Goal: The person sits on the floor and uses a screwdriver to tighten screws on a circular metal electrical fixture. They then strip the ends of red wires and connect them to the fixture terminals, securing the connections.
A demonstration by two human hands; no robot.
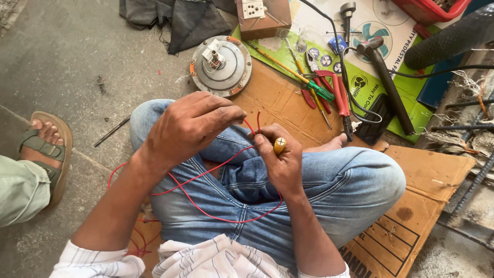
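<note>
My left hand (191,123) pinches a thin red wire (206,172) between thumb and fingers, above my crossed legs in blue jeans. My right hand (280,157) holds the other end of the red wire together with a yellow-handled tool (279,145), whose butt end points up at me. The two wire ends stick up between the hands. The wire loops down across my lap and off to the left. The tool's tip is hidden inside the fist.
A round grey fan motor (221,65) lies on cardboard (411,206) ahead. Screwdrivers (301,77), red-handled pliers (339,98), a hammer (386,77) and a black cable lie to the right. Another person's sandalled foot (46,144) stands at the left.
</note>
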